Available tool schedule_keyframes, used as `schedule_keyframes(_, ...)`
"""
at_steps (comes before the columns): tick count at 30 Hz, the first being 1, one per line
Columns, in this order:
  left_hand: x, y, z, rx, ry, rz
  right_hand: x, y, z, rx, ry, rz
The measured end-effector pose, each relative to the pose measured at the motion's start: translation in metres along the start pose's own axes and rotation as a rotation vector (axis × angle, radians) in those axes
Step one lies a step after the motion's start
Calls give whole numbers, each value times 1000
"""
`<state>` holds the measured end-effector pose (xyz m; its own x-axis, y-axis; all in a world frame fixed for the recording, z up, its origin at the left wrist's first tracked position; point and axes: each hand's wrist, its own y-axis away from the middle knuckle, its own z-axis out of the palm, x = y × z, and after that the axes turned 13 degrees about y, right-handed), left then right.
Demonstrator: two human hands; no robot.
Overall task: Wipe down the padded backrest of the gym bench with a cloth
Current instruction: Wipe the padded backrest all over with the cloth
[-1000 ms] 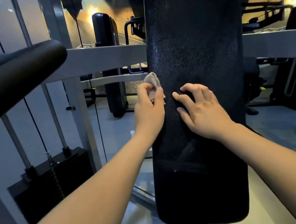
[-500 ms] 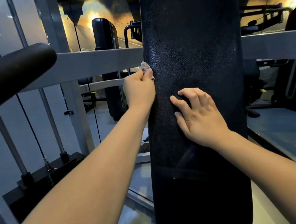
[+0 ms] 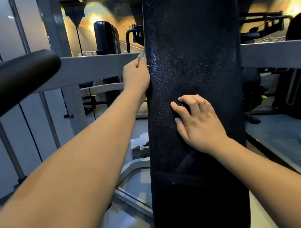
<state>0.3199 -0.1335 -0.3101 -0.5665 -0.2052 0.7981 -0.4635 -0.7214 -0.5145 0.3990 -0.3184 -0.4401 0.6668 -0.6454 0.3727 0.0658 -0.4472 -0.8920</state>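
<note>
Both my forearms reach forward, bare, into the middle of the view. My right hand (image 3: 200,123) lies flat against the front of the backrest (image 3: 194,58), palm down, fingers loosely curled and spread, holding nothing; the fingertips press on the pad's black textured face about halfway up. A seam crosses the pad below my right wrist.

My left hand (image 3: 137,76) is higher, at the pad's left edge, closed around the cloth (image 3: 142,55). Only a small pale corner of cloth sticks out above my knuckles, touching the edge of the pad. The rest is hidden inside my fist.

The backrest stands upright, tall and narrow, and fills the centre from the bottom of the view to the top. Light glints off its grain near my left hand.

To the left, close by, a thick black padded roller (image 3: 17,80) juts in at an angle. Behind it runs a grey crossbar (image 3: 93,67), continuing on the right side of the pad. Grey uprights and guide rods stand at far left.

Low beside the pad, on the floor, a crumpled white bag (image 3: 139,140). Farther back, another black pad (image 3: 106,39) stands upright, with warm orange wall lights beyond it. Dark machines sit at right.
</note>
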Motion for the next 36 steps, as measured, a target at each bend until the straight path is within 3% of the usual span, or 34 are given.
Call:
schedule_keyframes(7, -33, 31, -28, -101, -111, 17, -3, 1, 2, 33, 30, 10)
schedule_keyframes(13, -54, 67, -75, -205, -375, -63, -3, 2, 4, 38, 28, 10)
schedule_keyframes(16, -22, 44, -61, -47, -189, -78, -3, 2, 4, 32, 33, 11)
schedule_keyframes(19, 14, 16, -27, 69, -116, 42, -3, 2, 2, 23, 31, 1)
schedule_keyframes(27, 7, 27, 2, 52, -293, 277, -1, 0, -2, -7, -5, 6)
schedule_keyframes(32, -15, 67, -19, 58, -342, 239, -2, -1, -8, -71, -14, -2)
schedule_keyframes(36, -26, 102, -38, -11, -342, 135, 0, -5, -21, -225, -2, -27)
